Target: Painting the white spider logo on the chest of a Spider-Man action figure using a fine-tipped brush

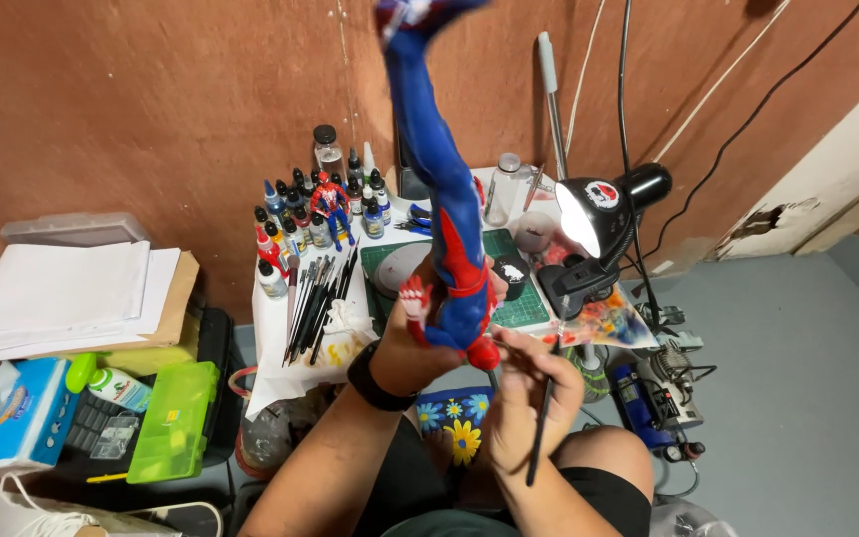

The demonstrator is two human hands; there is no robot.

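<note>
Figure (pixel 446 214), blue-red, long, rigid, likely light with fragile limbs: I am gripping it at lower end in left hand (pixel 420 343), raised above tabletop (pixel 280 328). Right hand (pixel 529 398) is pinching thin brush (pixel 541 423) just beside it. Wet paint probably smudging; keeping hold low.

Blue-white tissue pack (pixel 10 413) far left, perhaps soft-wrapped — green-capped bottle (pixel 111 384) beside
</note>
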